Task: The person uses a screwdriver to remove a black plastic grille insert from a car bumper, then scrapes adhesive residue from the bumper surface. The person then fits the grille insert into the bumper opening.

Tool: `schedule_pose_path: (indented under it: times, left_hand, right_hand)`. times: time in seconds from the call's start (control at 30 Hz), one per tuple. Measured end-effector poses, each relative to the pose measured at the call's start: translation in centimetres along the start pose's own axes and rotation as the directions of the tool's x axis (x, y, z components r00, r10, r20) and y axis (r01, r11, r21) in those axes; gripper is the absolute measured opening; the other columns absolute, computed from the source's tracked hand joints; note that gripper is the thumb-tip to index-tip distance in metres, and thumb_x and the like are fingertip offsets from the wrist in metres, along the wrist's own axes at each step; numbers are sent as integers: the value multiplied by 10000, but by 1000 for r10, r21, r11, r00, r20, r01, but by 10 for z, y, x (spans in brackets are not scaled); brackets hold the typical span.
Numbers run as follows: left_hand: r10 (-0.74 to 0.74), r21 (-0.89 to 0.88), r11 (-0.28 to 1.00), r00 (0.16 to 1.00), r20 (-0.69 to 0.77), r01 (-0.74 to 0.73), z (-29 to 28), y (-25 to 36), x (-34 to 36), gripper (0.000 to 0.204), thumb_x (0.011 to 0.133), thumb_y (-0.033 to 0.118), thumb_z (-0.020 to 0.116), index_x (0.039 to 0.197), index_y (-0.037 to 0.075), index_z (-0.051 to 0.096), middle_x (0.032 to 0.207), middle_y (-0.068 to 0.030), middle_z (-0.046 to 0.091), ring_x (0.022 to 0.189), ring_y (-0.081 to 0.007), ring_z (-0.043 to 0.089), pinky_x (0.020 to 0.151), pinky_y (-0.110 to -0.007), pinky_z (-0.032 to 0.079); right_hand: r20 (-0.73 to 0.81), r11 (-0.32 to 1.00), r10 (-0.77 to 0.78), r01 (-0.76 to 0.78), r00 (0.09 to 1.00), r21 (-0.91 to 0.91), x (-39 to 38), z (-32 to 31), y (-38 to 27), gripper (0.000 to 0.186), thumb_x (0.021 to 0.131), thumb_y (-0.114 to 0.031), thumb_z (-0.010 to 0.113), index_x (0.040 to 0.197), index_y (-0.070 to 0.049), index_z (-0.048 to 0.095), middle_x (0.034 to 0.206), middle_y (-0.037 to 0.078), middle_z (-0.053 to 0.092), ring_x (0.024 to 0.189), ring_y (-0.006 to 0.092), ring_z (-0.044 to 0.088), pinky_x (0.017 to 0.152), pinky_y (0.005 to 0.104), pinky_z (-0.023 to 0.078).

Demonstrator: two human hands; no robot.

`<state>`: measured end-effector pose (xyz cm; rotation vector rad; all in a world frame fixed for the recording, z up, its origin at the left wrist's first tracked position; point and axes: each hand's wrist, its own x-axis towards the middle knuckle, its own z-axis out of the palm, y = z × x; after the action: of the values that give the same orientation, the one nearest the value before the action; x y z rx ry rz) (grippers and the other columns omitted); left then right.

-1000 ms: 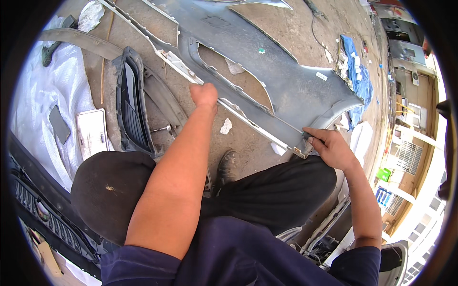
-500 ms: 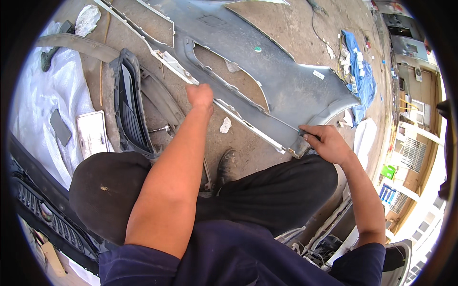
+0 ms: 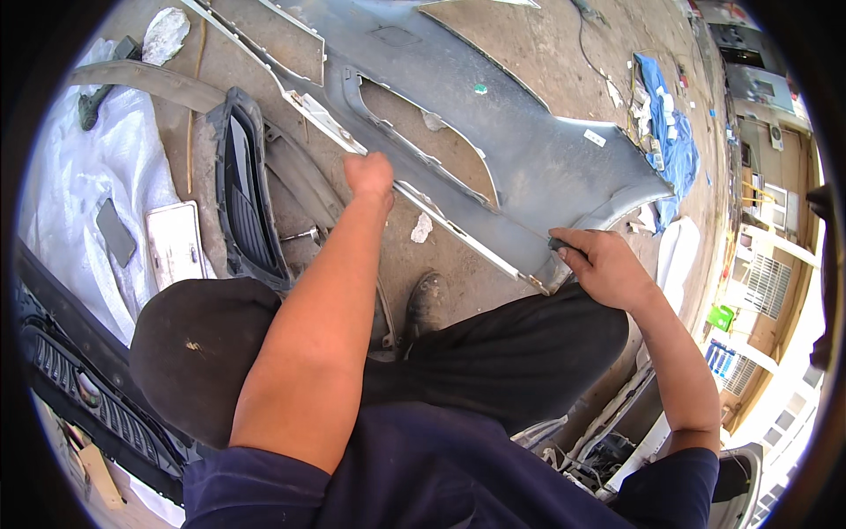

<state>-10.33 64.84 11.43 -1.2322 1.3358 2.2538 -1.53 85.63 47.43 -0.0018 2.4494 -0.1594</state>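
A large grey car bumper (image 3: pixel 529 150) lies on the dirt ground in front of me. My left hand (image 3: pixel 368 174) is closed around its lower white-edged strip near the middle opening. My right hand (image 3: pixel 602 264) grips a small dark tool (image 3: pixel 559 244) whose tip touches the bumper's edge near its right corner. My knees in dark trousers (image 3: pixel 520 361) and a dark shoe (image 3: pixel 426 304) show below.
A black grille (image 3: pixel 242 203) lies left of the bumper on a white sack (image 3: pixel 79 194), beside a pale plate (image 3: pixel 174 242). Another black grille part (image 3: pixel 88 397) sits at lower left. Blue cloth (image 3: pixel 671 132) lies at the right, with buildings beyond.
My view has shifted slightly. My right hand has slid a little along the bumper's lower edge; my left hand keeps its hold on the strip.
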Motion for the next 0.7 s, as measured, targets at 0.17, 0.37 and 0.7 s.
schedule_pose_path:
  times: [0.17,0.37,0.7]
  left_hand:
    - [4,-7,1000,1000,-13,-5,-1,0,9,333,919,-30,632,1216,-116,509,1157,-167,603,997,-220,583,848,-436,546]
    - [-53,9,999,999,4,53,10,22,-27,359,910,-47,645,1226,-139,501,1152,-167,605,986,-221,582,840,-426,536]
    - [23,61,998,999,-44,-21,9,-4,0,386,917,-17,630,1268,-126,512,1161,-175,616,1004,-222,589,870,-409,540]
  right_hand:
    - [122,953,131,-159,984,257,1,-8,9,372,1053,-122,674,1396,11,729,969,252,773,868,359,750,868,442,583]
    - [190,925,167,-220,967,309,-3,-4,17,374,1063,-90,652,1396,69,711,810,140,697,744,221,695,741,401,565]
    - [59,885,-143,155,988,-438,5,37,-45,424,874,-46,689,1271,100,715,928,263,743,833,433,762,783,499,633]
